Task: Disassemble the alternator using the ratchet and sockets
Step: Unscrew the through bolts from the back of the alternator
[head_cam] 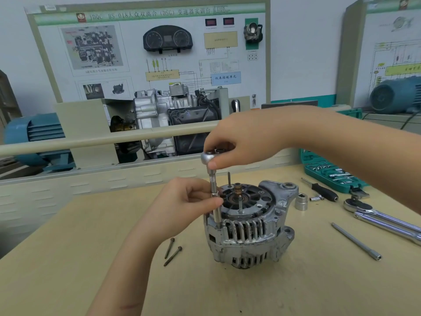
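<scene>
Both grips pinch the ratchet [213, 176] over the alternator [248, 226]; sockets fill the case [330, 174].

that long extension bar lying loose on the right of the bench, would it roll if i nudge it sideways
Probably yes: the extension bar looks round, slim and smooth, lying flat on the bare wooden bench with nothing beside it. It appears to be solid steel, so likely stiff and fairly heavy for its thickness.

wooden table [68, 258], alternator [248, 226], two bolts [172, 250]
</scene>
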The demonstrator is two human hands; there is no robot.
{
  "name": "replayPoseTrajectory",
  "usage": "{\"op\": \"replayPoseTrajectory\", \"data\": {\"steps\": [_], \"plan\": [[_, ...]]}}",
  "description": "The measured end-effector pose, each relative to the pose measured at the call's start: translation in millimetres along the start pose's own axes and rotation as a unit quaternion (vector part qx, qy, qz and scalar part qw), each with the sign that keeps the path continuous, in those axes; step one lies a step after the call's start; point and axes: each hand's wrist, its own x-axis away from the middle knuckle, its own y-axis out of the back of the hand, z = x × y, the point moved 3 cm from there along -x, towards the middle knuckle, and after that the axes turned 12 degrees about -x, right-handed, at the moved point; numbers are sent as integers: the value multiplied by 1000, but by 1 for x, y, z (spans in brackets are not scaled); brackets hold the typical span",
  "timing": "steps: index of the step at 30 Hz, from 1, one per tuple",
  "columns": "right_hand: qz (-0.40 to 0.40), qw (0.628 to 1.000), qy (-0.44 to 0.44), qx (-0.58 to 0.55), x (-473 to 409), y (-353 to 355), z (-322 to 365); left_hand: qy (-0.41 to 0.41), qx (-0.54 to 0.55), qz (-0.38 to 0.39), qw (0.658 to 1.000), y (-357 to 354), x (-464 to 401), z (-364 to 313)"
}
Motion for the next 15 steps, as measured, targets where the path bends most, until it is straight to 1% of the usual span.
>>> {"op": "replayPoseTrajectory", "data": {"steps": [5, 7, 9, 12, 13, 15], "plan": [[-27, 999, -18, -13, 1, -5, -3, -6, -64, -65, 996, -2, -3, -2], [-37, 999, -14, -3, 0, -6, -2, -3, -70, -71, 995, -2, -3, -2], [-40, 999, 0, 8, 0, -6, 0, 1, -62, -51, 997, 1, -1, -2], [-28, 999, 17, -13, 3, -6, 0, -20, -18, 26, 999, 5, 4, -5], [-28, 999, 20, -21, 4, -6, 0, -25, -16, 39, 999, 4, 5, -5], [-32, 999, 16, -33, 5, -4, -1, -23, -33, 25, 999, 3, 4, -4]]}}
